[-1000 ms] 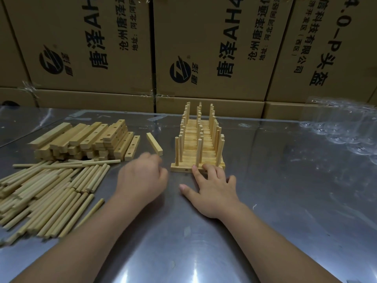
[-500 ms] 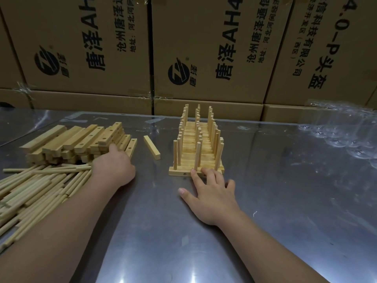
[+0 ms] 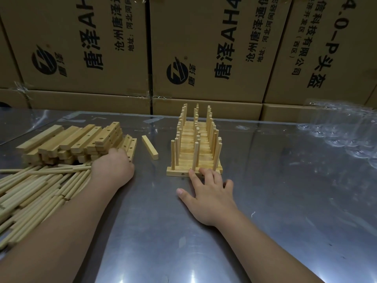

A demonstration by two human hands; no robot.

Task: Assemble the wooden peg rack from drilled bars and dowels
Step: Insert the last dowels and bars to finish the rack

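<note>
The left hand [image 3: 111,170] hides its own fingertips against the stack of drilled bars [image 3: 69,139], so any grip is unclear. The dowel pile [image 3: 30,193] runs off the frame's left edge; the cartons [image 3: 204,48] are cropped on top.

left hand [image 3: 112,170]: back up, knuckles toward camera, fingers bent forward out of sight; grip not visible
left forearm [image 3: 61,231]: bare, stretched from lower left up toward centre
right hand [image 3: 210,193]: palm down, flat, fingers [image 3: 206,175] straight and slightly spread, thumb [image 3: 183,193] out to the left
right forearm [image 3: 265,242]: bare, angled in from lower right
spacing: hands well apart, left one slightly farther forward
</note>
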